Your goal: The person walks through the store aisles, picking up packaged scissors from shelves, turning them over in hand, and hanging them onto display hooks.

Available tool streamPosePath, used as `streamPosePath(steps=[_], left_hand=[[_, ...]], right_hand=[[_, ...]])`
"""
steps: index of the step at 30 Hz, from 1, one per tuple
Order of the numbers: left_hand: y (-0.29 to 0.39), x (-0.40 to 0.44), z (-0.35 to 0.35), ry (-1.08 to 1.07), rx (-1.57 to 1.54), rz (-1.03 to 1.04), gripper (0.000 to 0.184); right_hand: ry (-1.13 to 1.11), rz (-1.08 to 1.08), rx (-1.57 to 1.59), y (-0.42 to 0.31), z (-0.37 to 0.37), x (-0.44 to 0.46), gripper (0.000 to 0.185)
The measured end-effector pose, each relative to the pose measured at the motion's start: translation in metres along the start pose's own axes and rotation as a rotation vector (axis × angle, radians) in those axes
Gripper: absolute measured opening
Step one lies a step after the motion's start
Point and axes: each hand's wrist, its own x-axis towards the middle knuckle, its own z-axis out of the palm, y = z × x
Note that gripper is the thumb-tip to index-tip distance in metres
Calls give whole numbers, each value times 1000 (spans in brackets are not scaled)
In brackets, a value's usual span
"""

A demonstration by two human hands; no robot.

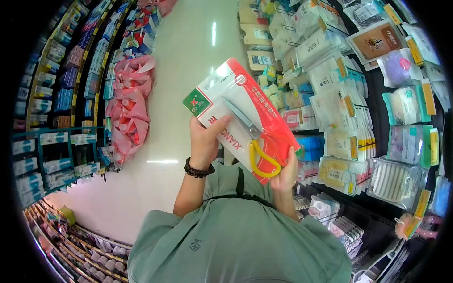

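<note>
A carded pack of scissors [257, 106], red and white with a green corner, is held tilted in front of my body. Its scissors have metal blades and yellow and red handles under clear plastic. My left hand [207, 139], with a dark beaded bracelet [198, 170] at the wrist, grips the card's left edge, thumb on the front. At the lower right corner, near the yellow handle, my right hand [286, 173] holds the pack. The fingers behind the card are hidden.
Hanging packets [330, 111] fill the rack close on my right. Shelves of boxed goods [75, 87] stand on the left, with pink bags [130, 111] along their aisle side. The pale floor [188, 47] runs ahead between them. More shelves curve at the lower left.
</note>
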Motion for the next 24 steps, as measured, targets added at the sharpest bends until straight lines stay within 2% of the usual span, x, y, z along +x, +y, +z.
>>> streamPosePath(steps=[1,4,7,8,11,14,17,20,23,24], left_hand=[[0,8,-5,-54,35,-26,38],[-3,40,2,169,-126,65,35],[-6,76,0,222,-159,121,32],[-9,90,-1,231,-168,118,32],[-14,133,-3,246,-166,120,31],[-15,176,6,258,-123,111,31],[-20,221,23,287,-93,90,32],[-27,269,45,274,-64,99,34],[-36,311,72,284,-88,100,35],[-39,324,80,349,-77,109,33]], right_hand=[[-16,11,-7,2,4,7,43],[-175,59,-37,5,14,25,62],[-558,185,99,2,24,49,74],[-563,256,74,11,13,61,76],[-583,233,57,23,12,103,75],[-503,123,117,23,33,145,57],[-248,-87,-195,11,67,185,59],[36,-41,63,-4,100,232,38],[107,-54,101,-27,132,278,38],[115,-62,82,-31,142,291,39]])
